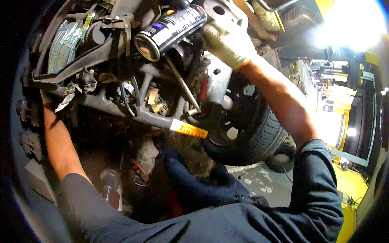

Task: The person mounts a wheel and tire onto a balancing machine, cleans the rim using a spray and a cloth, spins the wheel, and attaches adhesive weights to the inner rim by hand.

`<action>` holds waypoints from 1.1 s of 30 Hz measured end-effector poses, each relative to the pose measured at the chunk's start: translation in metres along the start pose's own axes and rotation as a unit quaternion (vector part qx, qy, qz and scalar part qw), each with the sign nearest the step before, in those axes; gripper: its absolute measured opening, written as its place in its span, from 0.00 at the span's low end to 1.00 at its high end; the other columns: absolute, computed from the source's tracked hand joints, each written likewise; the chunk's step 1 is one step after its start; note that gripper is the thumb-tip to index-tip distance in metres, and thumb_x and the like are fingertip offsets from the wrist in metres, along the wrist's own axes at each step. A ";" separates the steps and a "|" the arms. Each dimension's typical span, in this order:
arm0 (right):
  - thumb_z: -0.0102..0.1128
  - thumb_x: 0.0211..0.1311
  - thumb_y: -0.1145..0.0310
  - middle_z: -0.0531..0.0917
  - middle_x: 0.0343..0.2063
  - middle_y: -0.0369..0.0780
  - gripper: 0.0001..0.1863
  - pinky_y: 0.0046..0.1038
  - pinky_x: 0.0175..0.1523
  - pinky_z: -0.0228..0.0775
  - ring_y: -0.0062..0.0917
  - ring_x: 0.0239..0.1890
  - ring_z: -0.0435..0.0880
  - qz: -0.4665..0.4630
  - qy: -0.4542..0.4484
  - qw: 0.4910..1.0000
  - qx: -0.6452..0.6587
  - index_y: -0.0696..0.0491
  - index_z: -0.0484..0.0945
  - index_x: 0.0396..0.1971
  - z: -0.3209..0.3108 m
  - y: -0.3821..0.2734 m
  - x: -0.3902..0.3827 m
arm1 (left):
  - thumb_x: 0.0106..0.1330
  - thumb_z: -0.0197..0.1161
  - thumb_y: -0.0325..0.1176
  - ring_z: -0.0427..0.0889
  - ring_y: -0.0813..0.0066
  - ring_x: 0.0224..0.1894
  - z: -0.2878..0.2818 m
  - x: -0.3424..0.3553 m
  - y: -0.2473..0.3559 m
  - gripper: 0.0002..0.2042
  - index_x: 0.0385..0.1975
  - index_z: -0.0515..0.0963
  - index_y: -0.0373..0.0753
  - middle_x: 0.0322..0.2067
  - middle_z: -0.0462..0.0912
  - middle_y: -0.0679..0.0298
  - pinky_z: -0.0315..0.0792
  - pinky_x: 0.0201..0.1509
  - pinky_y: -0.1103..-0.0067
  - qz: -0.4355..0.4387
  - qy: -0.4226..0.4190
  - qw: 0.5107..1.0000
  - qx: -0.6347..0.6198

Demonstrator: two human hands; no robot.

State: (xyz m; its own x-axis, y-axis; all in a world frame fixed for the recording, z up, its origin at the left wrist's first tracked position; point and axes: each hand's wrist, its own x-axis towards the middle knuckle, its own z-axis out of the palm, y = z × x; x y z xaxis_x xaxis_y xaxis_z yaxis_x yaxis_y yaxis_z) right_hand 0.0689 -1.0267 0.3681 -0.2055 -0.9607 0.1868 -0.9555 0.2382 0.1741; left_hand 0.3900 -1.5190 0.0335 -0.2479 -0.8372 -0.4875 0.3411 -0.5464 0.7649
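Observation:
A grey tool cart (156,120) fills the space in front of me, loaded with tools and parts. My right hand (229,42), in a whitish knit glove, is closed at the far right of the cart, beside a grey metal piece with a round hole (222,9). What its fingers grip is hidden. A black spray can (170,31) lies tilted just left of that hand; I cannot tell whether they touch. My left hand (46,98) reaches the cart's left corner, where its fingers are mostly out of sight. A crumpled grey rag (83,84) lies near it.
A tyred wheel (259,137) stands right of the cart, below my right forearm. A long metal bar tool (182,83) slants across the cart. Plastic-wrapped packets (65,46) fill its left tray. Yellow equipment (340,113) and a bright lamp (352,24) are at the right.

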 end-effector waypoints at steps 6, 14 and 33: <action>0.64 0.59 0.72 0.83 0.32 0.44 0.08 0.35 0.41 0.76 0.40 0.33 0.83 0.283 0.119 0.946 0.103 0.54 0.82 0.39 -0.107 -0.018 -0.112 | 0.73 0.52 0.52 0.80 0.61 0.49 -0.010 -0.226 -0.113 0.24 0.53 0.79 0.36 0.48 0.81 0.55 0.75 0.54 0.65 -0.138 0.061 0.988 0.034; 0.66 0.46 0.75 0.81 0.30 0.41 0.22 0.33 0.34 0.73 0.32 0.34 0.81 0.137 0.078 0.946 0.282 0.56 0.81 0.47 -0.193 -0.116 -0.287 | 0.69 0.60 0.54 0.84 0.66 0.42 0.168 -0.678 -0.031 0.28 0.46 0.80 0.28 0.46 0.84 0.53 0.77 0.45 0.75 -0.331 -0.536 0.773 0.077; 0.58 0.59 0.61 0.86 0.42 0.50 0.16 0.42 0.48 0.79 0.45 0.45 0.86 0.344 -0.271 0.804 0.403 0.57 0.85 0.39 0.124 0.051 -0.470 | 0.76 0.51 0.39 0.83 0.66 0.47 0.263 -0.654 -0.179 0.16 0.51 0.79 0.34 0.48 0.85 0.61 0.78 0.51 0.69 -0.295 -0.333 0.770 0.458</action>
State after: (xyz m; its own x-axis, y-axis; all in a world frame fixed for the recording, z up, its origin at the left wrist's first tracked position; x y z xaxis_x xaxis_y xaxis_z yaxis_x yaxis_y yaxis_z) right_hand 0.0903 -0.5805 0.1689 -0.5980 -0.6139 -0.5153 -0.3578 0.7798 -0.5137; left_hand 0.2525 -0.8676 0.3257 -0.6281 -0.0853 -0.7735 -0.7159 -0.3261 0.6173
